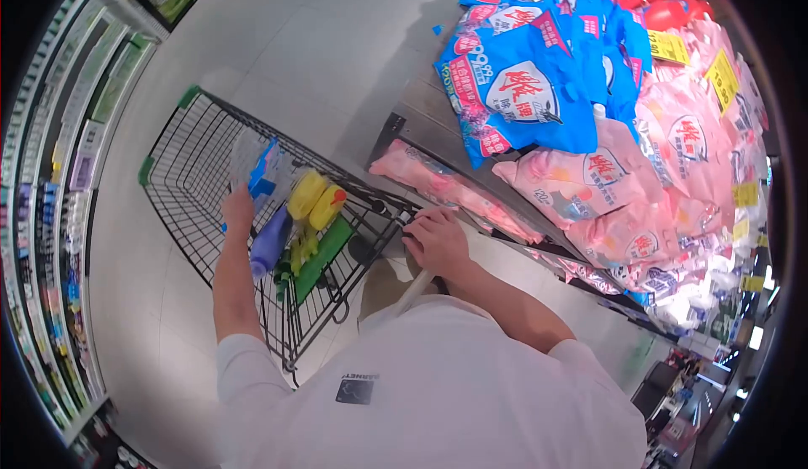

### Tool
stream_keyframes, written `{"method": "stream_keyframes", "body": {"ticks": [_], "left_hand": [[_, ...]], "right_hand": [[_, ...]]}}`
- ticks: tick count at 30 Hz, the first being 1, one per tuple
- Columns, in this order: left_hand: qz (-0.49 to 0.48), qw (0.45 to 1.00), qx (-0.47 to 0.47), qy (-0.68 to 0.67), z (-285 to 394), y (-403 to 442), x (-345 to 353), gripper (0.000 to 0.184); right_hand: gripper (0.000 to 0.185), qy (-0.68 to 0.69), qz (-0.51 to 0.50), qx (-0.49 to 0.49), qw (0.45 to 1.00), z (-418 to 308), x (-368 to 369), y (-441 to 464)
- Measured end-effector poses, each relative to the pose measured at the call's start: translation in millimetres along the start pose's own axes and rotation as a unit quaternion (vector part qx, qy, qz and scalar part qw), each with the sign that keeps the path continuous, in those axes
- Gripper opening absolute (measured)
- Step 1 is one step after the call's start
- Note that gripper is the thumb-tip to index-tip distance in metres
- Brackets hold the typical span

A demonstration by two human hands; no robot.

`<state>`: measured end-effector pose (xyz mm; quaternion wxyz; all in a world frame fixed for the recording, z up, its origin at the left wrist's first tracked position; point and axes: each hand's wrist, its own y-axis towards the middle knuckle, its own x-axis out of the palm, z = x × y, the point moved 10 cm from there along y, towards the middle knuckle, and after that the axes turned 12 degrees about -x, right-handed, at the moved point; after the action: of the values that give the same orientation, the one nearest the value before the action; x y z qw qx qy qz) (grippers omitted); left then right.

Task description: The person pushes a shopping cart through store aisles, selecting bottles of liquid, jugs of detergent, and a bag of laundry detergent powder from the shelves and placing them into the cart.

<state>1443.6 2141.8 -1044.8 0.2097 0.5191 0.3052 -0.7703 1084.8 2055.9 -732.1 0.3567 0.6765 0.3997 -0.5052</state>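
My left hand (238,208) reaches down into the wire shopping cart (189,174), its fingers closed on a blue-and-clear plastic item (263,170) whose exact kind I cannot make out. Beside it in the cart lie a purple bottle (271,240), two yellow bottles (307,195) with a red part on one, a green flat pack (324,258) and some yellow-green bottles (300,254). My right hand (435,239) is wrapped over the end of the cart's pale handle (417,288), close to my body.
On the right, blue detergent bags (526,86) and pink detergent bags (602,170) are piled on a dark display stand (429,119), near the cart's side. Yellow price tags (722,80) hang there. Stocked shelves (63,166) line the left, across the pale floor (135,301).
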Motion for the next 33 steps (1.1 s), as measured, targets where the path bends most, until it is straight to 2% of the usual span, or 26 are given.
{"method": "stream_keyframes", "body": {"ticks": [1, 4, 7, 12, 13, 15, 16, 17, 19, 20, 22, 23, 25, 26, 28, 29, 30, 31, 32, 33], "left_hand": [[-0.026, 1.000, -0.015, 0.008, -1, -7, 18, 0.013], [-0.039, 0.999, 0.026, 0.025, 18, -39, 42, 0.012], [-0.037, 0.999, -0.007, 0.002, 32, -46, 36, 0.016], [-0.109, 0.993, -0.050, -0.013, 18, -67, 39, 0.032], [-0.108, 0.993, -0.056, -0.010, 18, -78, 25, 0.032], [-0.027, 0.995, 0.002, -0.095, 40, -111, -20, 0.043], [-0.022, 0.988, -0.005, -0.155, 42, -130, -21, 0.046], [-0.018, 0.976, -0.009, -0.215, 45, -151, -21, 0.048], [-0.143, 0.944, -0.035, -0.296, 74, -192, -35, 0.047], [-0.141, 0.945, -0.033, -0.294, 85, -202, -49, 0.047], [-0.263, 0.837, -0.131, -0.461, 100, -225, -46, 0.048], [-0.259, 0.839, -0.127, -0.461, 110, -226, -61, 0.048], [-0.127, 0.791, -0.125, -0.585, 122, -212, -120, 0.048], [-0.125, 0.792, -0.120, -0.585, 134, -211, -134, 0.048], [-0.116, 0.887, 0.062, -0.442, 190, -219, -167, 0.058], [-0.117, 0.888, 0.064, -0.441, 206, -228, -167, 0.058], [-0.084, 0.913, 0.123, -0.381, 231, -240, -174, 0.064], [-0.052, 0.929, 0.184, -0.318, 249, -249, -179, 0.070], [-0.058, 0.926, 0.197, -0.316, 256, -251, -170, 0.070], [-0.027, 0.946, 0.200, -0.255, 262, -252, -157, 0.071]], "right_hand": [[0.015, 0.009, -0.001, -0.004, 1.000, -1, 0, 1], [0.017, -0.002, 0.007, -0.009, 1.000, -2, -1, 1], [0.017, -0.007, 0.007, -0.010, 1.000, -2, 1, 4], [0.014, 0.001, -0.009, -0.012, 1.000, -4, 7, 9], [0.014, 0.006, -0.009, -0.017, 1.000, -6, 9, 12], [0.015, 0.012, 0.009, -0.012, 1.000, -5, 7, 17], [0.015, 0.014, 0.012, -0.013, 1.000, -5, 8, 20], [0.015, 0.012, 0.015, -0.015, 1.000, -4, 9, 22], [0.014, 0.009, 0.022, -0.016, 1.000, -4, 9, 26], [0.015, 0.008, 0.014, -0.020, 1.000, -5, 11, 30], [0.016, 0.006, 0.012, -0.027, 1.000, -3, 14, 33], [0.018, 0.009, 0.018, -0.034, 0.999, -2, 16, 36], [0.020, 0.008, 0.031, -0.040, 0.999, 0, 16, 44], [0.025, 0.037, 0.053, -0.036, 0.997, 2, 13, 48], [0.031, 0.063, 0.075, -0.031, 0.995, 14, 11, 52], [0.035, 0.097, 0.132, 0.010, 0.986, 33, 6, 49], [0.038, 0.129, 0.191, 0.054, 0.972, 51, 1, 45], [0.038, 0.126, 0.198, 0.061, 0.970, 60, -2, 43], [0.043, 0.185, 0.250, 0.171, 0.935, 93, -8, 23], [0.048, 0.240, 0.299, 0.278, 0.881, 123, -10, -5]]}}
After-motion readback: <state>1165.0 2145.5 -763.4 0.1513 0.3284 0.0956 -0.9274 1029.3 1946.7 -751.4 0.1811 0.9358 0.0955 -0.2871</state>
